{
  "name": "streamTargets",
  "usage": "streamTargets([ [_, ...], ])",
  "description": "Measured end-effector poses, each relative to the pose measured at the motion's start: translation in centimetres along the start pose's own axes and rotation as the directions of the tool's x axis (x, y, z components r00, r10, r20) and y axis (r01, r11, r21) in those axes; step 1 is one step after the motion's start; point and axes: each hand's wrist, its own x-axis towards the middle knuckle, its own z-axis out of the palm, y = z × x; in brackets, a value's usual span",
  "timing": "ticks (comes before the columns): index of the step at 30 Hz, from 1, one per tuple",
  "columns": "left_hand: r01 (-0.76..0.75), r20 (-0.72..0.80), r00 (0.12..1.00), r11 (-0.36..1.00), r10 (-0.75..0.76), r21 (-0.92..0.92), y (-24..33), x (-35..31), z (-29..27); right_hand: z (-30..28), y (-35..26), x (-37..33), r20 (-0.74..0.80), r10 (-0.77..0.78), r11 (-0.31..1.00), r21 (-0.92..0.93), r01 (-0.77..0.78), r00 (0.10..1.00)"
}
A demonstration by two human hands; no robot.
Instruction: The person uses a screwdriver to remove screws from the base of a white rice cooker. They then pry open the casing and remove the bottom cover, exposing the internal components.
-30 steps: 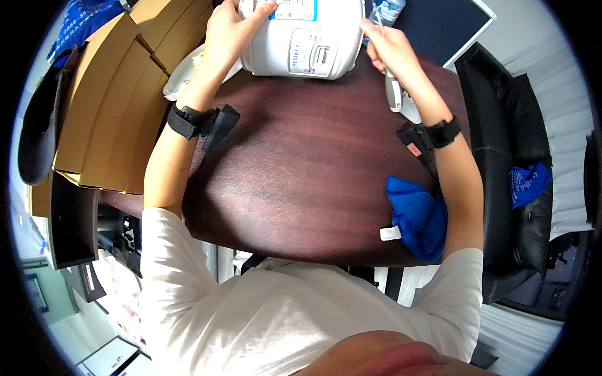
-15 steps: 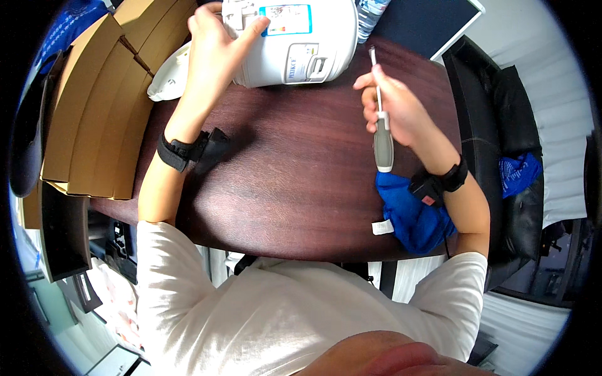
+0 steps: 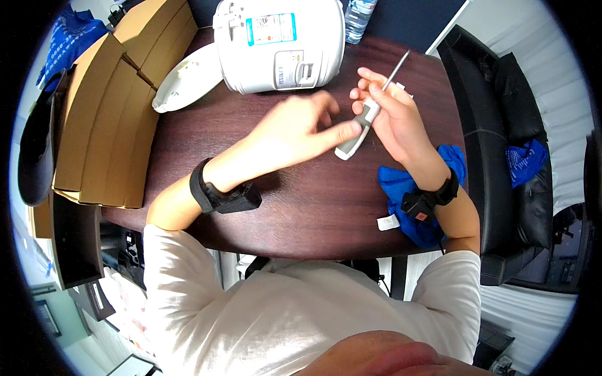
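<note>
A screwdriver with a grey and white handle tilts over the table, its metal shaft up to the right. My right hand is closed on it around the front of the handle and the shaft's base. My left hand, slightly blurred, has come up on the handle's other side. Its thumb is stretched to the handle and apart from the fingers; whether they touch I cannot tell. Beyond the hands lies a white rounded appliance with labels and a latch. A white oval cover rests to its left.
Brown cardboard boxes stand along the table's left side. A water bottle is behind the appliance on the right. Under my right wrist lies a blue cloth with a white tag. A black sofa flanks the table's right edge.
My left hand has let go of the white appliance and moved down and right to the screwdriver. The screwdriver has tilted, its handle now pointing lower left. The appliance and cover show more fully.
</note>
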Motion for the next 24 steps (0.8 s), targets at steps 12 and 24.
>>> streamTargets([
  [12,0.188,0.261,0.959,0.931,-0.106,-0.312,2.4,0.4,0.6,2.3,0.0,-0.9,-0.063,0.085,0.968,-0.232,-0.098,0.994],
  [24,0.083,-0.293,0.644,0.316,0.707,0.945,-4.5,10.0,-11.3,3.6,-0.3,0.2,0.032,0.299,0.951,-0.092,-0.295,0.954],
])
